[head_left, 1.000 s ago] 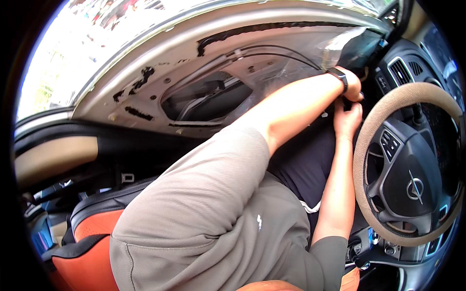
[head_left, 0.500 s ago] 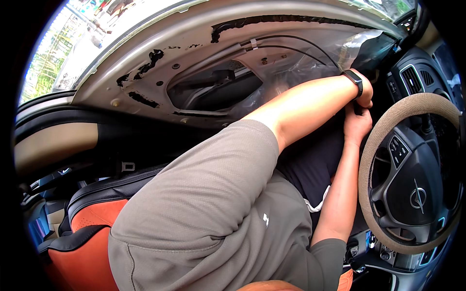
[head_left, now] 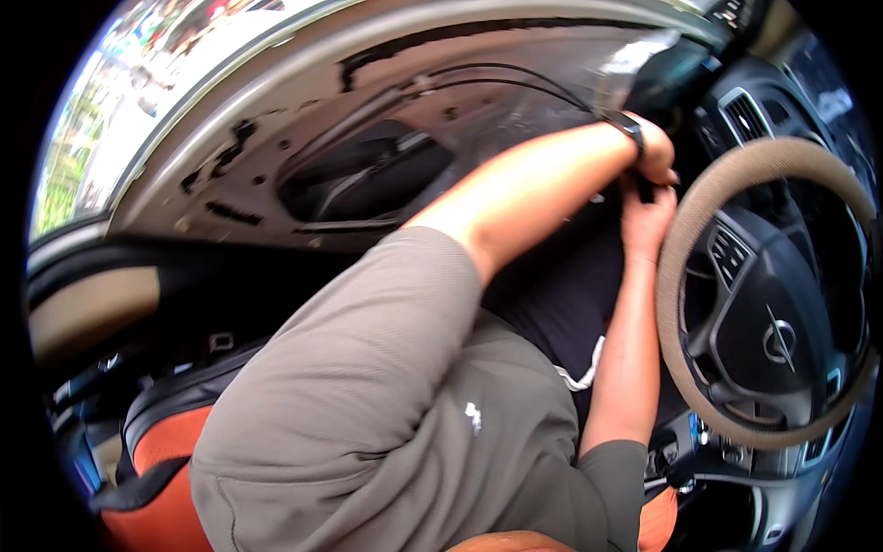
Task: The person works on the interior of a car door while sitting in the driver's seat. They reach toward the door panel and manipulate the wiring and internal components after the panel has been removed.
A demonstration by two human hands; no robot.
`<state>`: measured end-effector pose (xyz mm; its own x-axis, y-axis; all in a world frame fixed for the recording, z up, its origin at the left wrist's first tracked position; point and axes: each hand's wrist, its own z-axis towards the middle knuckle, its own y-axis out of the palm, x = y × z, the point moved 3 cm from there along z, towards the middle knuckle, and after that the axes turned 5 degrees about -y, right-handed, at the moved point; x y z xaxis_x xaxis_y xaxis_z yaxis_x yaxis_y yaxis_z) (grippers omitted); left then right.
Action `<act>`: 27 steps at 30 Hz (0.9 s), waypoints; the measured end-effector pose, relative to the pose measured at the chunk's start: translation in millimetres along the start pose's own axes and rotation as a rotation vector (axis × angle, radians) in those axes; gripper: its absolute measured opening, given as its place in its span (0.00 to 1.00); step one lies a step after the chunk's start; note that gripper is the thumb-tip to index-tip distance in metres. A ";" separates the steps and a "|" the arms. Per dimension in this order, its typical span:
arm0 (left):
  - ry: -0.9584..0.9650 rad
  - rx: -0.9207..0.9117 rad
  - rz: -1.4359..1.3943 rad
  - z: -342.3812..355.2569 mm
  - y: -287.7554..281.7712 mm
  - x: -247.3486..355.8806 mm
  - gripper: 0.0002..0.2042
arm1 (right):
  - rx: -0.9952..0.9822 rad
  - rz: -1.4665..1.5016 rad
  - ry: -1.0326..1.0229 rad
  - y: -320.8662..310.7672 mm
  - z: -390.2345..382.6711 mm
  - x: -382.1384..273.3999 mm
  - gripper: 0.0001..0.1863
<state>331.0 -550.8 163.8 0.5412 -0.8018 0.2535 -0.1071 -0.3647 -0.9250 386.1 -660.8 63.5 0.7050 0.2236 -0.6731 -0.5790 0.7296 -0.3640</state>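
Observation:
Both my hands meet low between the open car door and the steering wheel. My left hand (head_left: 656, 155), with a black wristband (head_left: 627, 131), is bent downward beside the door's front edge, its fingers curled and partly hidden. Just below it, my right hand (head_left: 647, 219) reaches up with bent fingers close against the left ones. Whatever is between the fingers is too small and dark to make out. Beside my left forearm is the bare inner door panel (head_left: 248, 189), with a clear plastic sheet (head_left: 524, 129) and two black cables (head_left: 501, 83).
The steering wheel (head_left: 676, 304), in a beige cover, stands close to my right forearm. An air vent (head_left: 741, 115) is on the dashboard beyond. An orange and black seat (head_left: 170, 437) is behind me. The door has a large opening (head_left: 368, 175) and black sealant patches.
The whole view has shifted, so door, wheel and arms appear further left and slightly higher, with some blur. My hands stay close together at the same spot.

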 end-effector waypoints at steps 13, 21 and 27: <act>-0.083 0.069 -0.024 -48.9 -46.1 -7.4 0.25 | 0.223 0.016 0.025 -15.1 -25.4 -39.0 0.13; 0.130 0.239 -0.016 -80.5 -45.4 -32.6 0.15 | 0.322 -0.152 -0.068 -18.6 -29.5 -41.0 0.17; 0.057 0.317 -0.045 -104.1 -36.2 -16.3 0.13 | 0.160 -0.151 -0.052 -25.4 -24.7 -50.4 0.18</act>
<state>239.3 -573.9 222.6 0.4906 -0.8169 0.3034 0.1861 -0.2419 -0.9523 355.2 -706.6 90.8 0.8015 0.1339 -0.5828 -0.3954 0.8499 -0.3484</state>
